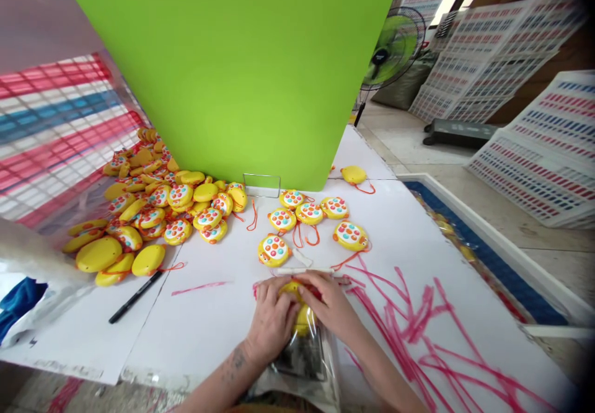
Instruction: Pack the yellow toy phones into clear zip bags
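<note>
Near the table's front edge, my left hand has its fingers curled over the left side of a yellow toy. From the other side my right hand grips the same toy, thumb pressed on its upper part. Clear film of a plastic bag shows around the toy's lower end; how far the toy sits inside is hard to tell. Below it lies a dark rectangular thing. Just beyond my fingers are a white strip and yellow turtle-like toys with coloured dots, such as one toy.
A big pile of the same toys spreads at the left, near a black pen. An upright green board stands behind. Pink marker lines cover the right of the table. A white-framed blue tray and a fan are beyond.
</note>
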`<action>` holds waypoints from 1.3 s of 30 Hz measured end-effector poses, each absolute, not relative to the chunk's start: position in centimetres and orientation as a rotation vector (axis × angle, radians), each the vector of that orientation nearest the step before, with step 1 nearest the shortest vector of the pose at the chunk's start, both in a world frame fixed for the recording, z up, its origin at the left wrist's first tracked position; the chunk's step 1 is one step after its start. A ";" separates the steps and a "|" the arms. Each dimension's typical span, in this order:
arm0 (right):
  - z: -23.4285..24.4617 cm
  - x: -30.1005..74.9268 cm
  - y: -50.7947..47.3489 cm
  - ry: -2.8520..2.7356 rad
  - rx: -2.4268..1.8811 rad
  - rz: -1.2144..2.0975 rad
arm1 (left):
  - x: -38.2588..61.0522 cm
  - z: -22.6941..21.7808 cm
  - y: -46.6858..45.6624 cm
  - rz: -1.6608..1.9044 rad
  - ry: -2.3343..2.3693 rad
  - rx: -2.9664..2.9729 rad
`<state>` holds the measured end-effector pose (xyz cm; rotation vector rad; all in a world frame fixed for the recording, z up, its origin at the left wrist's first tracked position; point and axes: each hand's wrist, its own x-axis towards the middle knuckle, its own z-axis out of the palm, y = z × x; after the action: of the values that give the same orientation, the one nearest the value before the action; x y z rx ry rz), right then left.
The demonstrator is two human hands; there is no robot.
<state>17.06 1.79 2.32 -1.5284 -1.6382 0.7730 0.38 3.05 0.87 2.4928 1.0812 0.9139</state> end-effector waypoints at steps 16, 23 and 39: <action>1.5 18.0 -0.2 -1.529 -1.750 0.812 | 0.4 1.4 3.7 0.763 1.077 2.081; 2.6 16.9 -0.4 -1.442 -1.533 0.888 | 0.0 4.0 4.1 0.478 0.857 1.990; 4.7 16.1 -1.6 -1.642 -1.544 0.841 | 0.7 4.7 3.5 0.684 0.881 2.833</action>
<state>16.14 -1.59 4.67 -1.5440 -1.6419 0.8411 0.68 3.47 4.74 2.8327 0.8814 0.6836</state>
